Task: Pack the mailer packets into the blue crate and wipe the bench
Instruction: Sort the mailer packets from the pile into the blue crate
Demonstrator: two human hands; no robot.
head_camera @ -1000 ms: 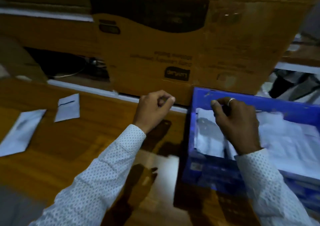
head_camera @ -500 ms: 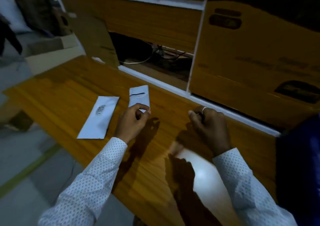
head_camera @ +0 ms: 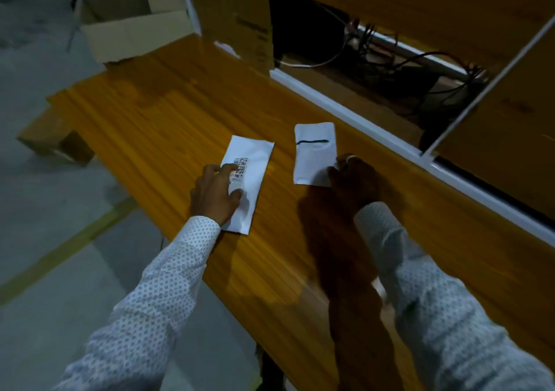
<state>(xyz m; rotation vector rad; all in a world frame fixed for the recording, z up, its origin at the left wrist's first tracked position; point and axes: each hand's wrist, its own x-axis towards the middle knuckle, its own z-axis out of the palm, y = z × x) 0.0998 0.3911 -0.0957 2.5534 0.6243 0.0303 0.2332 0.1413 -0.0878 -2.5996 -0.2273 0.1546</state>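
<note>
Two white mailer packets lie on the wooden bench [head_camera: 168, 114]. The left packet [head_camera: 255, 162] carries a barcode label. My left hand [head_camera: 214, 195] lies over its left side, with the index finger on the label and the thumb pinching the creased paper. The right packet [head_camera: 312, 159] has a dark line across it. My right hand [head_camera: 351, 177], which wears a ring, pinches this packet's near right corner. The blue crate is out of view.
An open cardboard box [head_camera: 135, 24] stands past the bench's far left end, and a cardboard sheet [head_camera: 237, 15] leans upright behind it. A white rail [head_camera: 345, 114] borders the bench's back edge, with a recess of tangled cables [head_camera: 390, 60] beyond. Grey floor lies to the left.
My view swung left, away from the blue crate. Both hands moved from the crate area to the two packets; my left hand now holds the barcode packet and my right the lined one.
</note>
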